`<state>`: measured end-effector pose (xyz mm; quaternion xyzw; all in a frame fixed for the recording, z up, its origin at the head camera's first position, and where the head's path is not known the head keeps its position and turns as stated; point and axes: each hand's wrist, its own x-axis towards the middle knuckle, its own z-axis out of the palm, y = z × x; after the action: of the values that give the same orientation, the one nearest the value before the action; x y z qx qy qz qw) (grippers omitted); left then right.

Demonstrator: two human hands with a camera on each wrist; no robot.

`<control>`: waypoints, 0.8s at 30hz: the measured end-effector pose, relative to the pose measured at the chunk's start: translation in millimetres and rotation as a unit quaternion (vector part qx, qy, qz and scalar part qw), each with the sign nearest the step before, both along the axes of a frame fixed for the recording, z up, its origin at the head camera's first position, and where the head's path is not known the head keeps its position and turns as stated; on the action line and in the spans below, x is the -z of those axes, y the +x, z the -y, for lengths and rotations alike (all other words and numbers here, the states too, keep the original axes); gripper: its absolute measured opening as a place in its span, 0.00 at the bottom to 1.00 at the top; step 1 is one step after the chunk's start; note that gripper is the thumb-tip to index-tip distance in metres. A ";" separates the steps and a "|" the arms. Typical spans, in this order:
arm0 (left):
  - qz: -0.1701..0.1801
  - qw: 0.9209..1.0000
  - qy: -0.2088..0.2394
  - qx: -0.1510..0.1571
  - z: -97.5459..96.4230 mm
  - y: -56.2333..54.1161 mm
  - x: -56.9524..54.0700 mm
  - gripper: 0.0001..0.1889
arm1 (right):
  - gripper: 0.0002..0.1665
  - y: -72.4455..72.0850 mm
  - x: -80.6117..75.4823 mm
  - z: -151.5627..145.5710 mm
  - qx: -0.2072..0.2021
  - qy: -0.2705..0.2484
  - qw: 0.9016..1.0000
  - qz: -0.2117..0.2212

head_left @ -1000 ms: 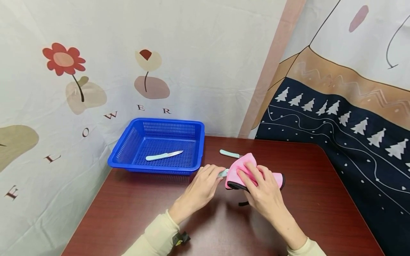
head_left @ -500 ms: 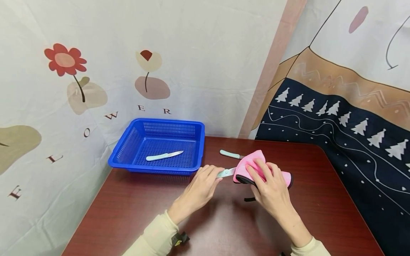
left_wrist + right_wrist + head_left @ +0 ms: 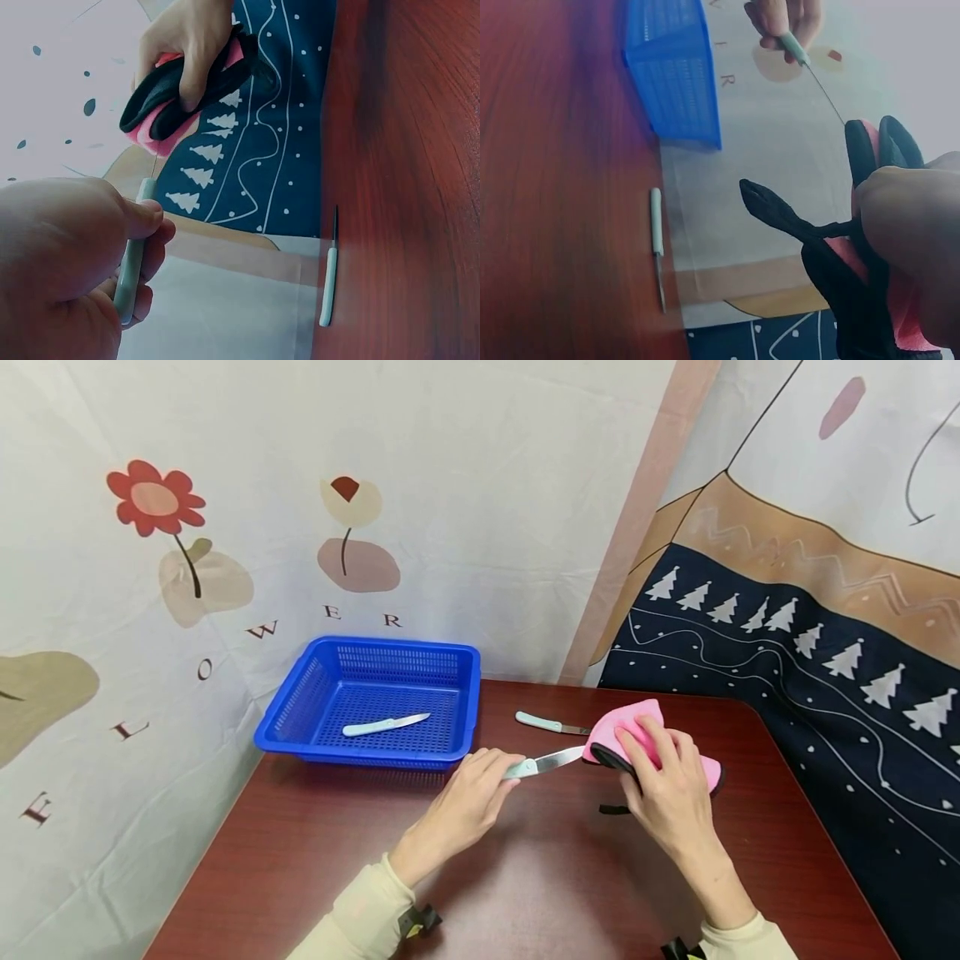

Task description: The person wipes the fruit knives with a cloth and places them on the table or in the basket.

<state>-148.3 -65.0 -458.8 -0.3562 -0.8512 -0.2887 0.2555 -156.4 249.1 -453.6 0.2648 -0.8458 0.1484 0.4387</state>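
My left hand (image 3: pixel 457 806) grips a knife (image 3: pixel 131 277) by its pale mint handle, the blade pointing right. In my right hand (image 3: pixel 667 793) is a folded pink cloth (image 3: pixel 626 727) with black edging and a black loop (image 3: pixel 776 210) hanging from it. The cloth's left edge meets the blade near its tip, and the very tip is hidden there. Most of the blade shows bare in the head view. Behind the cloth, a second mint-handled knife (image 3: pixel 538 721) lies on the table, its blade end partly out of sight.
A blue plastic basket (image 3: pixel 367 758) stands at the table's back left, with another mint-handled knife (image 3: pixel 369 727) lying in it. The reddish-brown table (image 3: pixel 510 893) ends at a printed fabric backdrop (image 3: pixel 480 527) behind and to the right.
My right hand and the cloth have slid right along the knife, from near its handle toward the tip, baring the blade. The left hand stays almost still.
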 end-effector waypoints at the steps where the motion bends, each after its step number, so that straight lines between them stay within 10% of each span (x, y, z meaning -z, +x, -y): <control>1: 0.000 1.000 0.000 -0.002 0.1 -0.2 -0.4 0.13 | 0.35 0.1 -0.3 -0.5 0.001 -0.004 1.000 -0.002; 24: -0.023 1.000 -0.013 -0.007 -3.8 -0.9 1.1 0.13 | 0.23 17.8 8.2 54.8 -0.146 0.087 0.985 -0.038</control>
<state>-149.1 -61.2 -459.8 -0.3601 -0.8512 -0.2673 0.2725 -138.6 194.3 -461.8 0.4279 -0.7904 0.1263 0.4198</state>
